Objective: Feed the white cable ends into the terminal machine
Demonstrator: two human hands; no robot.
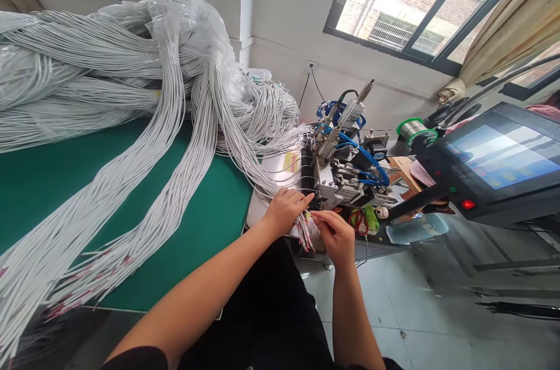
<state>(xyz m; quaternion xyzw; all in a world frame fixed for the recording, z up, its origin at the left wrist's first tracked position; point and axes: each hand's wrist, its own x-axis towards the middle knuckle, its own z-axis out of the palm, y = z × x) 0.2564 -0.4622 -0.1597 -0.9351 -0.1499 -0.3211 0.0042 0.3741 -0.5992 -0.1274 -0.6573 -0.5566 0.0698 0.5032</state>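
My left hand is closed over a bundle of thin white cables near its end, with the thumb stretched toward the machine. Stripped red and white ends of that bundle hang below the hand. Just to the right, my right hand pinches the tip of a single cable between thumb and fingers. Both hands are at the front of a wire-processing machine with metal cylinders and blue air hoses. Several cables run into the black feed strip along its left side.
More cable bundles lie across the green table, some wrapped in clear plastic. A control screen on an arm stands at right, beside a solder wire spool. A green pouch lies at the bench's front edge.
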